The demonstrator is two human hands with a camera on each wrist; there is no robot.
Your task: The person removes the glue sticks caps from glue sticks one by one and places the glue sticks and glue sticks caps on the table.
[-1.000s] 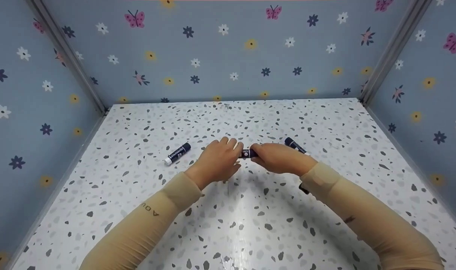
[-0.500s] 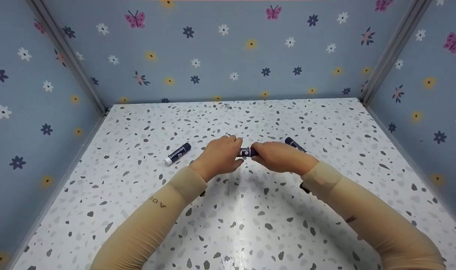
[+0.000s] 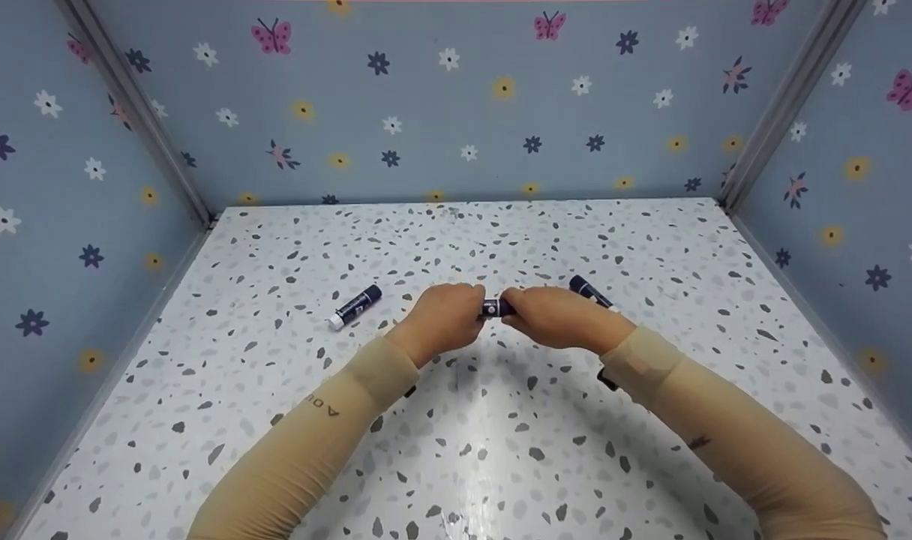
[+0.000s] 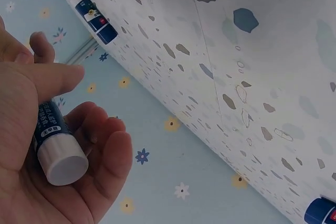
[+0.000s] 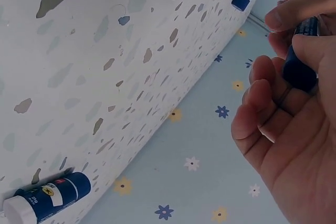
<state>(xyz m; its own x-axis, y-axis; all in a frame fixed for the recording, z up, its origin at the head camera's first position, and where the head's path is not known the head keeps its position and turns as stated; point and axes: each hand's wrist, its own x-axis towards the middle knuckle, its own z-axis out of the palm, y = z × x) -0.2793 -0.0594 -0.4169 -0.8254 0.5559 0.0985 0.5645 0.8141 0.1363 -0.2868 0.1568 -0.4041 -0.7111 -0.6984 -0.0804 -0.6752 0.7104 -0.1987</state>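
Between my two hands a dark blue glue stick with a white base (image 3: pixel 493 308) is held sideways over the table. My left hand (image 3: pixel 445 319) grips its left part; in the left wrist view the white end of the glue stick (image 4: pixel 64 165) shows between thumb and curled fingers. On the other side, my right hand (image 3: pixel 557 315) pinches the dark blue cap end, and the right wrist view has this cap (image 5: pixel 301 72) under the thumb. Much of the stick's body is covered by the fingers.
A second glue stick (image 3: pixel 355 307) lies on the speckled white table (image 3: pixel 456 240) left of my hands. Another glue stick (image 3: pixel 591 291) lies behind my right wrist, partly covered. Blue flowered walls (image 3: pixel 426 97) stand at the back and both sides.
My left hand has moved slightly right, and its spread fingers have curled round the glue stick. The right hand has stayed almost in place. Both lying glue sticks are unmoved.
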